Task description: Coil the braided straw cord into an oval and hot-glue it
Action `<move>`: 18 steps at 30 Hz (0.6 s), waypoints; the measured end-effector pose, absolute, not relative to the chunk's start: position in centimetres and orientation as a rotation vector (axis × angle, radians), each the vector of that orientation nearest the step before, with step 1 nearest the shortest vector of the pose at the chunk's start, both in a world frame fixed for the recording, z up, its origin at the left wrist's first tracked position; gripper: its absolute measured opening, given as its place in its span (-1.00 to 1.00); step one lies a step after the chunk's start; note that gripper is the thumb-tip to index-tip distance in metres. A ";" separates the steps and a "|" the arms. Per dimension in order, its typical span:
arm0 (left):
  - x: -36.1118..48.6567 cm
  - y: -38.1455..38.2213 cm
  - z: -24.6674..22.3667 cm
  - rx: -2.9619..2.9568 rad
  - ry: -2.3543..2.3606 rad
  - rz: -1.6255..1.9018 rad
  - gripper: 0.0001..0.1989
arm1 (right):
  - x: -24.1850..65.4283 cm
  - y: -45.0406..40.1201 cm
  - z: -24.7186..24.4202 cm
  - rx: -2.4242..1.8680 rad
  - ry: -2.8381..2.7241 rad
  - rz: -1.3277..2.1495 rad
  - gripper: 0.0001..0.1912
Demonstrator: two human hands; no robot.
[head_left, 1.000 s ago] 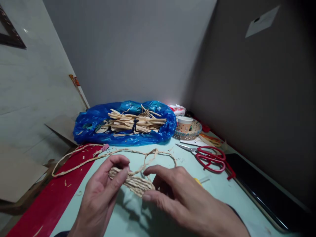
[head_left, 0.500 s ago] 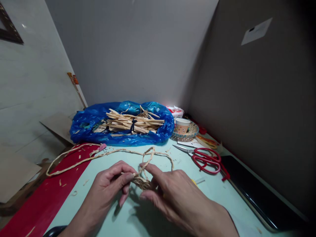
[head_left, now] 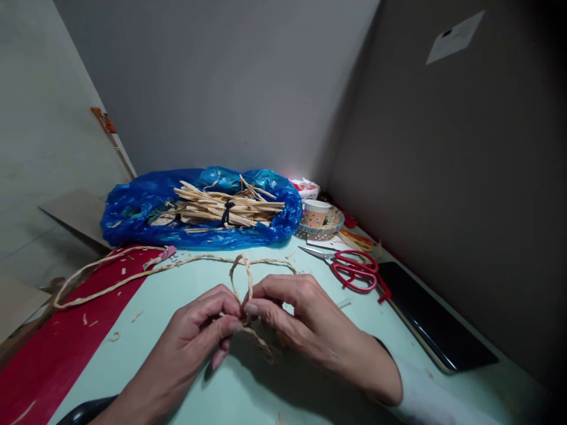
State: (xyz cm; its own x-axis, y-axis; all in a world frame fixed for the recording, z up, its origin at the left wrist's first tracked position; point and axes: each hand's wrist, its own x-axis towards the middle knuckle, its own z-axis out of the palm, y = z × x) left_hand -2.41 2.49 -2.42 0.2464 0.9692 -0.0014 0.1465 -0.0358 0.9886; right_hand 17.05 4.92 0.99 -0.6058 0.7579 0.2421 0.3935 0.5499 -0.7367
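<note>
**Two hands pinch a straw cord over a pale green table**

The left hand [head_left: 201, 330] and the right hand [head_left: 301, 319] meet fingertip to fingertip just above the table [head_left: 177, 366], both closed on the same twisted straw cord [head_left: 241, 277]. Thumb and forefinger of each hand pinch it where a small loop stands up between them; a short woven end hangs below the fingers and rests near the tabletop. From the loop the cord runs away to the left, across the table and onto a red strip [head_left: 53, 354] along the table's left edge, where it curls back on itself beside a small pink clip [head_left: 168, 252].

Beyond the hands, a blue plastic bag [head_left: 133, 206] lies against the wall with a tied bundle of straw strips [head_left: 221, 209] on it. To its right a paper cup [head_left: 316, 212] sits in a small woven dish [head_left: 332, 223]. Red-handled scissors [head_left: 352, 268] lie near the right hand, next to a dark flat slab [head_left: 434, 319]. A paper label [head_left: 454, 36] is stuck on the right wall; its writing is too small to read.
</note>
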 end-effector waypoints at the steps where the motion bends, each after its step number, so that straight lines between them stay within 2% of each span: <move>1: -2.4 2.5 -2.5 1.443 1.115 0.959 -0.74 | 17.3 5.0 1.2 -0.942 -2.268 0.860 -0.67; 10: -3.4 2.6 -2.4 1.440 1.154 1.084 -0.71 | 24.3 1.8 0.9 -1.548 -2.410 0.550 -0.73; 18: -4.1 3.2 -2.2 1.366 1.159 1.207 -0.75 | 25.2 -0.3 -1.0 -1.747 -2.286 0.639 -0.80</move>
